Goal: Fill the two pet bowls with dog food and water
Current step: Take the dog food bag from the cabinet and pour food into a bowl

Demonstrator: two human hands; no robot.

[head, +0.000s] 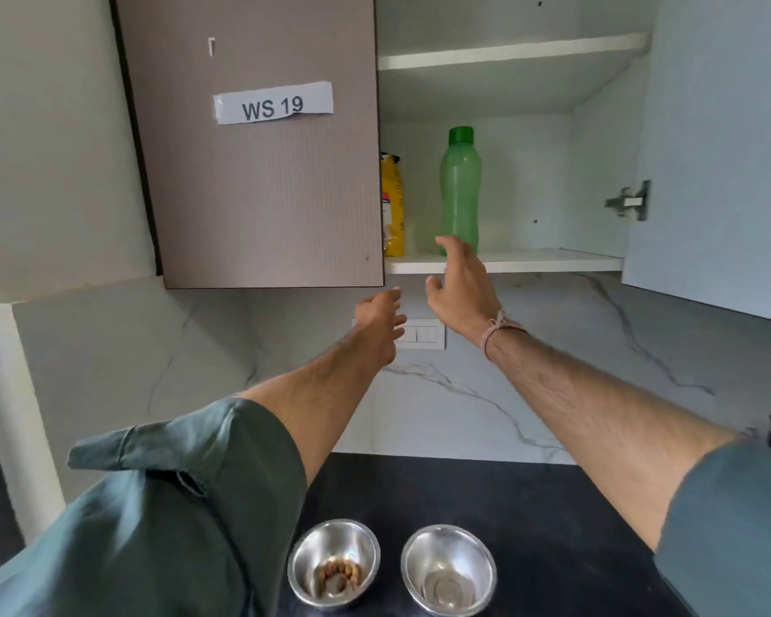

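**Entry: reach into upper cabinet, hazards on the shelf**

- Left hand (381, 320): fingers loose and spread, holding nothing, under the lower edge of the closed cabinet door (263, 193).
- Right hand (459, 282): fingers spread, nothing clasped, at the lip of the lower shelf (530, 260). Its fingertips overlap the foot of the green bottle (460, 189) at its 12 o'clock; contact cannot be told.
- Green bottle: upright and capped, near the shelf's front edge.
- Yellow bag (392, 207): at 9 o'clock of the bottle, half hidden behind the closed door.
- Left bowl (330, 538): steel, on the black counter (553, 505) at 6 o'clock of the view, holding a little kibble (339, 574).
- Right bowl (446, 547): steel, just beside the left bowl at its 3 o'clock. Whether it holds water cannot be told.

Risks, as judged:
- A low push on the tall bottle could tip it off the shelf towards the bowls below.
- The bag could snag on the closed door's edge when drawn out.
- The overhead reach leaves the bowls out of the person's attention, so a dropped item could scatter the kibble.
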